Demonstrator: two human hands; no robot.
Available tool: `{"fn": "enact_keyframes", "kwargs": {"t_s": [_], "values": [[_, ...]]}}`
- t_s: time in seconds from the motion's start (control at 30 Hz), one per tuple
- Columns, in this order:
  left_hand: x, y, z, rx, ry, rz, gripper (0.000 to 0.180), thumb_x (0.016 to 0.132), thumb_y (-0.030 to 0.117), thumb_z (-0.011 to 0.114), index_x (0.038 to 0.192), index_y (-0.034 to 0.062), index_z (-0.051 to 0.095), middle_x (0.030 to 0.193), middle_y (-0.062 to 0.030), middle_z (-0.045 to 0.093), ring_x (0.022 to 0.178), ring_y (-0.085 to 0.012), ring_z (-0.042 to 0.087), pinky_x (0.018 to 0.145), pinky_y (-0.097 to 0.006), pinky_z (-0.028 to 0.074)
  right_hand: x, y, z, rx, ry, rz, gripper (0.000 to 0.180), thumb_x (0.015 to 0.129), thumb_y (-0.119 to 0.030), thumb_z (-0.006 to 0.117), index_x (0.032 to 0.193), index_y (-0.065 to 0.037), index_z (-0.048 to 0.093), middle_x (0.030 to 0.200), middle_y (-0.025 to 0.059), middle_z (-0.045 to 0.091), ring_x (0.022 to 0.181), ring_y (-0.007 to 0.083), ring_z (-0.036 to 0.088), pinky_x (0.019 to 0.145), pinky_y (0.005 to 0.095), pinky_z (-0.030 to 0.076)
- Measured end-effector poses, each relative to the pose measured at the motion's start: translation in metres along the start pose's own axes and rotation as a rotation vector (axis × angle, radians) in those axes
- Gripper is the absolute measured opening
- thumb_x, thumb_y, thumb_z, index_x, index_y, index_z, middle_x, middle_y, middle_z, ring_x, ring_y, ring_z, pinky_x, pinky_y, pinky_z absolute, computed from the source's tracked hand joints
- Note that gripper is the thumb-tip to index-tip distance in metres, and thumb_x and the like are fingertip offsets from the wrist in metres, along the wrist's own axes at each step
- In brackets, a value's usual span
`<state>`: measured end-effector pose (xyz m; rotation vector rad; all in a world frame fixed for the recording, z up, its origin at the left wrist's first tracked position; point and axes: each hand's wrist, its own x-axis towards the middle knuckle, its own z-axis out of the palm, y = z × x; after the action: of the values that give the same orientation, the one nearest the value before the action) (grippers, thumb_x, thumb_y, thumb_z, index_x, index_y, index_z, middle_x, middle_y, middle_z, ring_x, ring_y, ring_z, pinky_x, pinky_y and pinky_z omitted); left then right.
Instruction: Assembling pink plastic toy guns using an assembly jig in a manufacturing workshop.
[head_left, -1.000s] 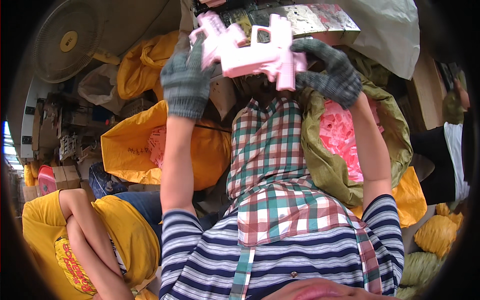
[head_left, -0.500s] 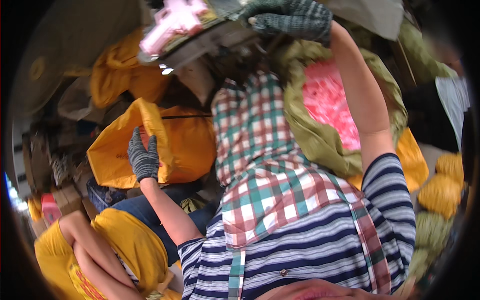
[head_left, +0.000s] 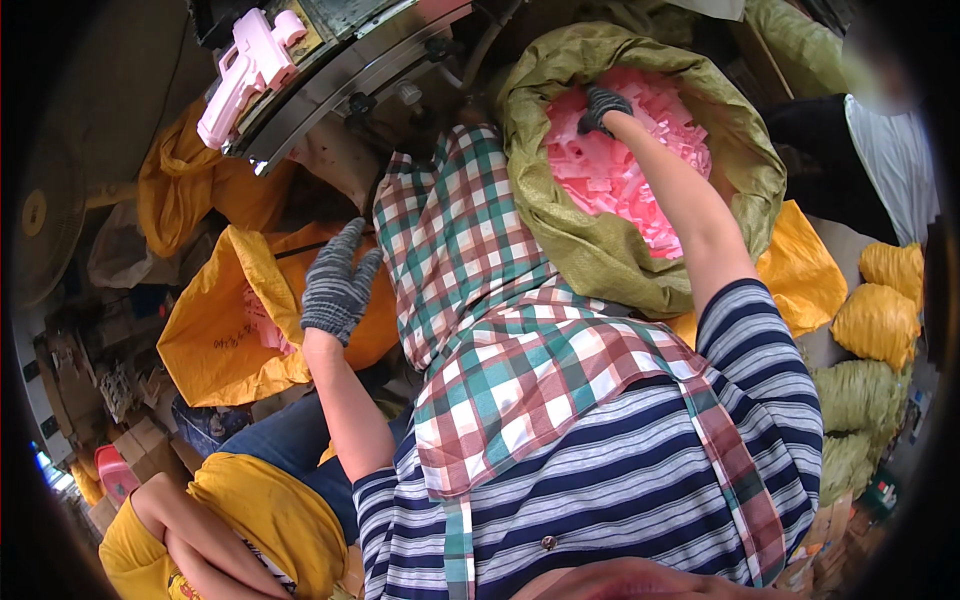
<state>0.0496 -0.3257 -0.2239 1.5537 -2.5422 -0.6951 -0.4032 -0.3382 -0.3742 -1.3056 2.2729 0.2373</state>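
My left hand (head_left: 340, 285), in a grey knitted glove, hovers beside an orange woven sack (head_left: 215, 365), its fingers stretched out and nothing in it. Inside that sack a few pink plastic pieces (head_left: 262, 325) show. My right hand (head_left: 605, 108), gloved alike, reaches down into a wide olive-green woven sack (head_left: 640, 275). It touches the heap of pink plastic parts (head_left: 630, 185) there; its fingertips are partly hidden, so a grip cannot be made out. A pink toy pistol (head_left: 255, 70) lies on the machine bench at the upper left, away from both hands.
A metal-edged machine bench (head_left: 365, 75) crosses the top left. At the lower left sits a person in a yellow shirt (head_left: 270, 500), arms folded. More orange bundles (head_left: 875, 320) and green bundles (head_left: 855, 400) are stacked at the right. A fan (head_left: 45, 220) stands far left.
My right hand has gone from beside the bench down into the green sack. My left hand has drawn out of the orange sack's mouth, moving right. The view has shifted.
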Motion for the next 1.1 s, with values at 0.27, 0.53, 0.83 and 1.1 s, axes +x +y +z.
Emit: {"fn": "enact_keyframes", "kwargs": {"t_s": [0.27,0.53,0.83,1.1], "values": [[0.01,0.022,0.017,-0.268,0.021,0.177,0.052,0.078,0.02,0.065,0.124,0.0042,0.046,0.118,-0.0155,0.054,0.112,-0.0268,0.05,0.096,-0.035,0.037,-0.11,-0.004,-0.083,0.205,0.317,-0.437,0.036,0.058,-0.008,0.069,0.093,-0.005,0.059,0.094,0.0125,0.06,0.086,0.0287,0.057,0.076,0.0337,0.047],[0.035,0.056,0.03,-0.678,-0.046,0.59,0.063,0.067,0.014,0.068,0.124,0.0002,0.044,0.118,-0.0189,0.052,0.11,-0.0279,0.051,0.094,-0.035,0.039,-0.232,-0.138,-0.11,0.401,0.533,-1.49,0.034,0.067,-0.001,0.066,0.1,-0.005,0.06,0.106,0.0121,0.057,0.102,0.0303,0.054,0.087,0.0394,0.043],[0.037,0.061,-0.027,0.178,0.776,0.542,0.068,0.057,0.014,0.068,0.121,0.0048,0.049,0.102,-0.0164,0.055,0.096,-0.0329,0.052,0.087,-0.042,0.039,-0.211,-0.143,-0.114,0.508,0.572,-1.398,0.044,0.066,-0.008,0.072,0.107,-0.005,0.056,0.115,0.0145,0.054,0.105,0.0311,0.052,0.091,0.0367,0.043],[0.109,0.019,-0.141,0.26,0.574,0.089,0.074,0.074,0.045,0.065,0.13,0.0043,0.037,0.122,-0.0225,0.046,0.114,-0.0389,0.042,0.097,-0.042,0.034,-0.203,-0.124,-0.159,0.6,0.53,-1.225,0.05,0.066,-0.006,0.074,0.112,-0.002,0.054,0.11,0.0111,0.058,0.105,0.0205,0.054,0.091,0.0319,0.041]]}}
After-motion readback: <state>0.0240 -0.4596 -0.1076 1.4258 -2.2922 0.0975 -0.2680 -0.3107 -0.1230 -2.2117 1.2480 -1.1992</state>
